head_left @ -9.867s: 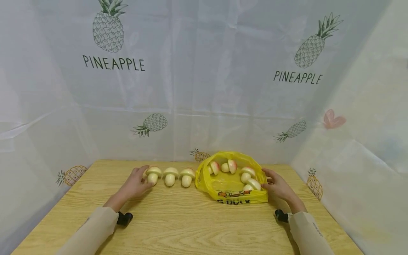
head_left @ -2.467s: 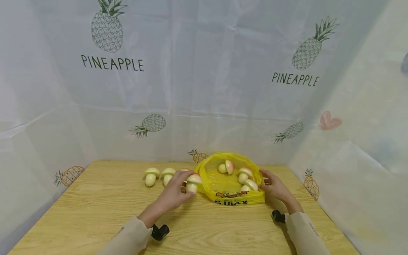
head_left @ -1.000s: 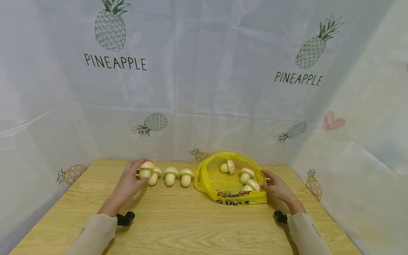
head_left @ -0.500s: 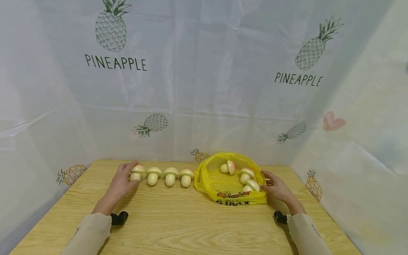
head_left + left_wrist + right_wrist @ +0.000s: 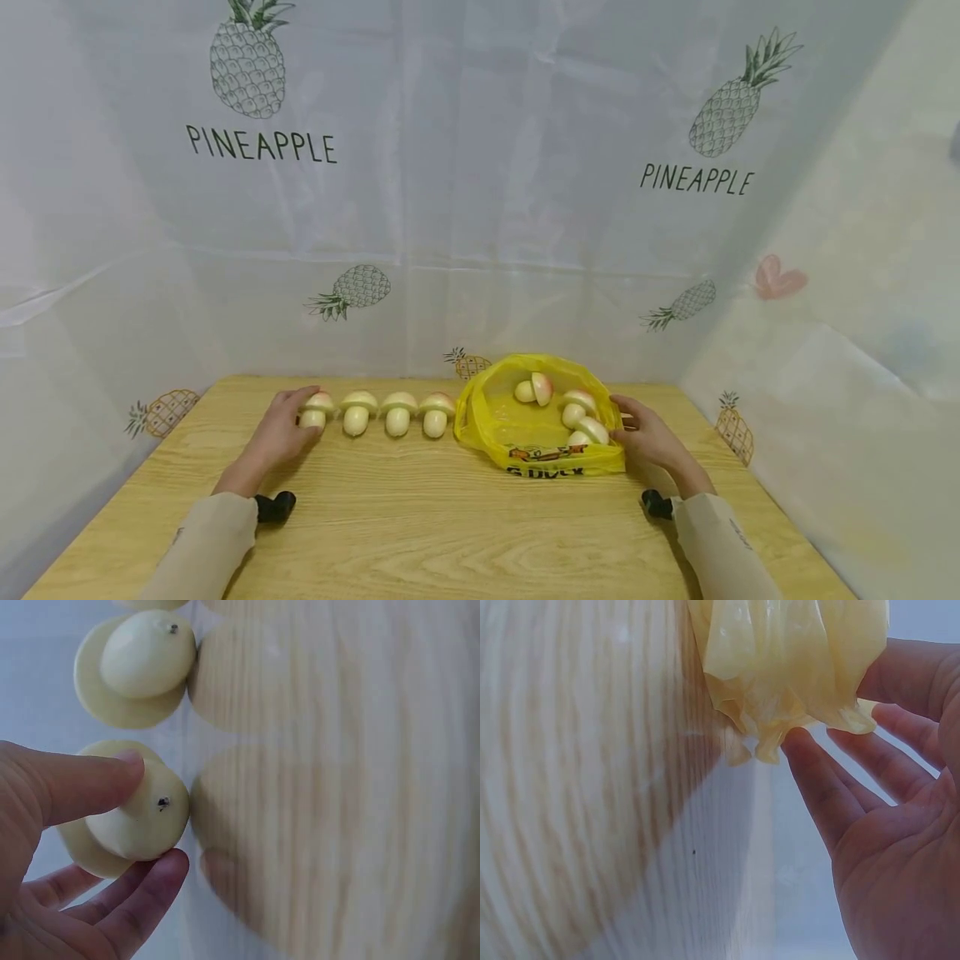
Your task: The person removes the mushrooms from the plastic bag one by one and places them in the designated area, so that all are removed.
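At the left end of a row of toy mushrooms, my left hand pinches a pale mushroom with a pinkish cap. The left wrist view shows the thumb across its stem and fingertips below it. Close beside it in the row stand three more mushrooms, the nearest one upright like the others. A yellow plastic bag lies with its mouth open at the row's right end. Inside it are three mushrooms, one at the back lying on its side. My right hand holds the bag's right edge between thumb and fingers.
Everything rests on a light wooden table. A pale curtain printed with pineapples hangs right behind its far edge and along both sides. Black wrist cameras sit at both cuffs.
One mushroom has left the bag in my left hand, passed leftward over the row and come down at its left end. My right hand has stayed at the bag's edge.
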Motion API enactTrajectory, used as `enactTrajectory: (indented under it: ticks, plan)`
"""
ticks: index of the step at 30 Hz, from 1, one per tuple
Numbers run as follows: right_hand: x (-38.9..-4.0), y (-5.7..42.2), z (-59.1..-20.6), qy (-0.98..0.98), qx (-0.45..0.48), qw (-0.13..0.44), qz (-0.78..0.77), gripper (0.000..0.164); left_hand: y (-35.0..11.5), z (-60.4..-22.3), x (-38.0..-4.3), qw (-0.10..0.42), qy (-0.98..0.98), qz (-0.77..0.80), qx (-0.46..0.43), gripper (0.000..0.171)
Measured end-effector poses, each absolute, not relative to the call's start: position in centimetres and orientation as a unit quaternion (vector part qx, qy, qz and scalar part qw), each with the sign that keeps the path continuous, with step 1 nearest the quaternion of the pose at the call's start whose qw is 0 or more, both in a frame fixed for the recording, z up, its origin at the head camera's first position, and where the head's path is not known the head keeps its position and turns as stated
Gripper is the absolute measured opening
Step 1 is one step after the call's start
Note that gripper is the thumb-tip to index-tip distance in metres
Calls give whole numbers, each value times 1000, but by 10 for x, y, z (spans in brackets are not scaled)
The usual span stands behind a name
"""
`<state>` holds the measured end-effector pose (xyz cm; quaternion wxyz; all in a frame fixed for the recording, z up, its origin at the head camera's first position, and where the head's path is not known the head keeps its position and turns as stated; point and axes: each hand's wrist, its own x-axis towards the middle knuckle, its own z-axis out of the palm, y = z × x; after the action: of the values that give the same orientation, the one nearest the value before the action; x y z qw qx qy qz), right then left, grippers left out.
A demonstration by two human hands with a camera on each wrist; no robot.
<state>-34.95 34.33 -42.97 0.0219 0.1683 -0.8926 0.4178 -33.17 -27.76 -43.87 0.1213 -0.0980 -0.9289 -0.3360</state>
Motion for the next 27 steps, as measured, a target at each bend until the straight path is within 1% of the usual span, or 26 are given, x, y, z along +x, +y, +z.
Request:
enactTrajectory:
  ticks: [7,11,20,27]
  plan:
    - [-332,329,-406,-890,172,8,421,65,-283,-439,-336,114,-931,-330,-107,66]
    - [-328,326,-404,-891,173,8,420,64,-283,-438,-338,110,-931,-331,-113,67]
    - [-334,330,-408,-885,176,10,431,65,-283,-437,-340,117,-929,-329,-121,67]
    - [-351,343,-429,-889,167,15,426,67,-282,-437,-341,121,-929,-328,-123,67]
